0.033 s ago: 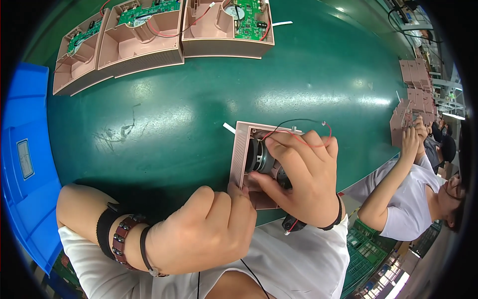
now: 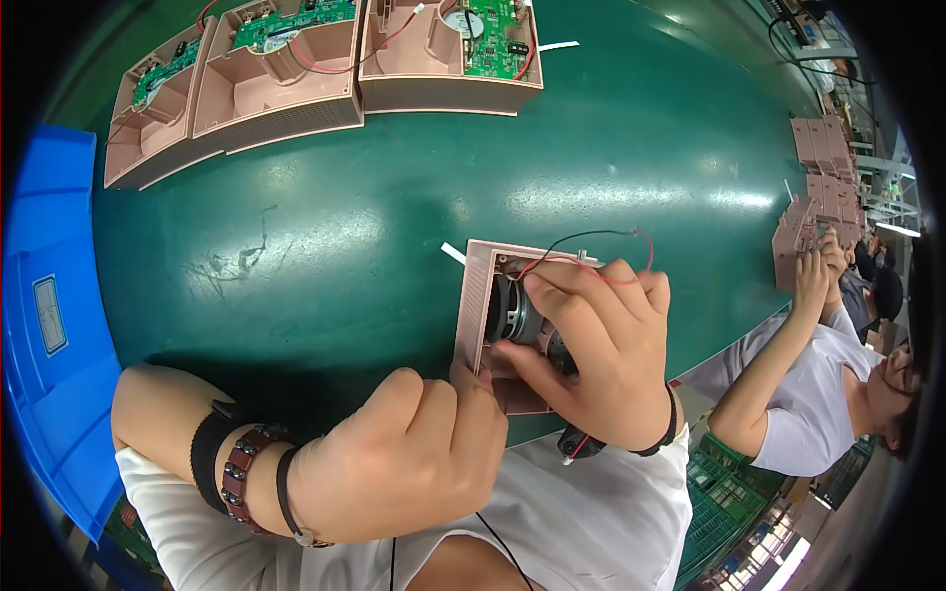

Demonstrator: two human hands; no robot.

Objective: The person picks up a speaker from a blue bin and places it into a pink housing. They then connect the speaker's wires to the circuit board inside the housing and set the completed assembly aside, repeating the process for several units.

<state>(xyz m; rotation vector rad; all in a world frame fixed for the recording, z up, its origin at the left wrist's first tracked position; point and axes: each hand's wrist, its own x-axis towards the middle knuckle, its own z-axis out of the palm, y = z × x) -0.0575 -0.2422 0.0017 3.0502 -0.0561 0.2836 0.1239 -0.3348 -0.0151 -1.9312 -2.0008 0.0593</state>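
Observation:
A pink plastic housing (image 2: 476,295) lies on the green table (image 2: 345,236) just in front of me. Inside it sits a round metal speaker (image 2: 507,313), with thin red and black wires (image 2: 591,236) arching over its far side. My right hand (image 2: 606,345) covers the housing from the right, its fingers and thumb gripping the speaker. My left hand (image 2: 404,463) is curled into a loose fist at the housing's near-left corner, with a fingertip pressed against its edge. A black wristband and a beaded bracelet circle my left wrist.
Three open pink housings with green circuit boards (image 2: 286,59) stand in a row at the table's far side. A blue bin (image 2: 49,295) runs along the left. At the right a co-worker's hands (image 2: 818,271) work near stacked pink housings (image 2: 818,158).

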